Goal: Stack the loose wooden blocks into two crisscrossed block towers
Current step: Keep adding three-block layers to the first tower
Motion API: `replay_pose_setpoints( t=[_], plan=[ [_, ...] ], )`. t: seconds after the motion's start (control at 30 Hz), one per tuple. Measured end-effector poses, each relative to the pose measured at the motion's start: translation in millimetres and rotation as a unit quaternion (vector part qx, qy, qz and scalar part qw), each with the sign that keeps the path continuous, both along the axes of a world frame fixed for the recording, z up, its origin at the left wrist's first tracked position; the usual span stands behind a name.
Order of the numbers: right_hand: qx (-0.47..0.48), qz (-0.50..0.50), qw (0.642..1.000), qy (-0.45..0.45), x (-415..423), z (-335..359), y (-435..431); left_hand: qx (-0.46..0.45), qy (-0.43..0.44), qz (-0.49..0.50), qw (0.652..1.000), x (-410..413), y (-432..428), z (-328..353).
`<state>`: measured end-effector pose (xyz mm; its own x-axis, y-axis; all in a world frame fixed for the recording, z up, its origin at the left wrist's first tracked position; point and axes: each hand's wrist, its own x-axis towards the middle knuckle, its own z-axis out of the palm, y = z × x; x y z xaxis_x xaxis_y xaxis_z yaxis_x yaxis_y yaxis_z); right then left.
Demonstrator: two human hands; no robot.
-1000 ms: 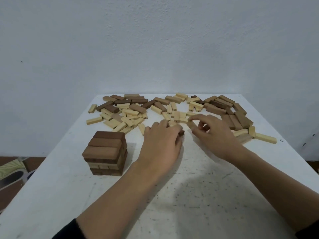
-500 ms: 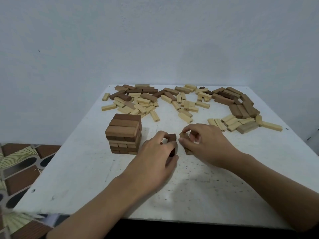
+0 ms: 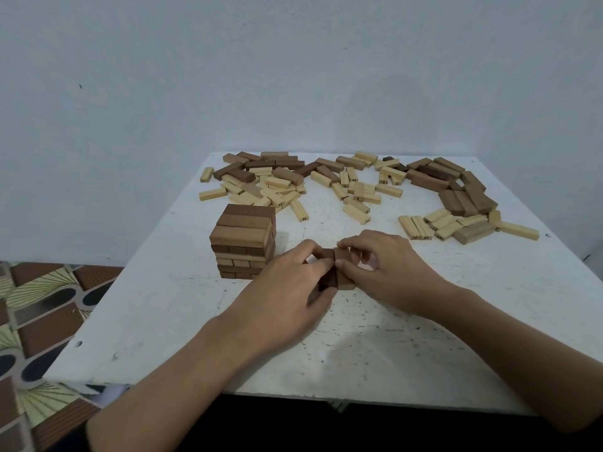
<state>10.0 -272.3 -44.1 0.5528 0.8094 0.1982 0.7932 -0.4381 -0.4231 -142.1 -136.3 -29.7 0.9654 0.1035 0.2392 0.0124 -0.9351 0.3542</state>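
Two brown wooden blocks (image 3: 341,256) held side by side on a white speckled counter (image 3: 182,321).
The counter is set against a pale blue-grey wall (image 3: 293,76); patterned brown-and-cream floor tiles (image 3: 39,314) are seen at the left. A crisscrossed tower (image 3: 243,244) of light and dark blocks stands left of centre, and loose pale and brown wooden blocks (image 3: 359,187) are scattered along the far edge. Just right of the tower, the darker block is gripped by the left hand (image 3: 287,295) with curled fingers, and the lighter one is pinched by the right hand (image 3: 388,272).
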Motion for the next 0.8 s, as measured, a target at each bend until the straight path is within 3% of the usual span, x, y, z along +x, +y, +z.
replay_pose_setpoints(
  t=[0.27,0.53,0.8],
  plan=[
    [0.035,0.001,0.999,0.003,6.8,7.1,1.5,0.043,0.013,0.001,0.999,0.2,1.7,17.9],
    [0.150,-0.001,0.988,0.033,14.1,44.1,21.1,0.019,-0.120,0.034,0.992,-7.6,22.7,66.6],
    [0.151,-0.004,0.987,0.052,27.5,53.4,50.1,0.028,-0.175,0.067,0.982,-7.2,61.2,88.3]
  ],
)
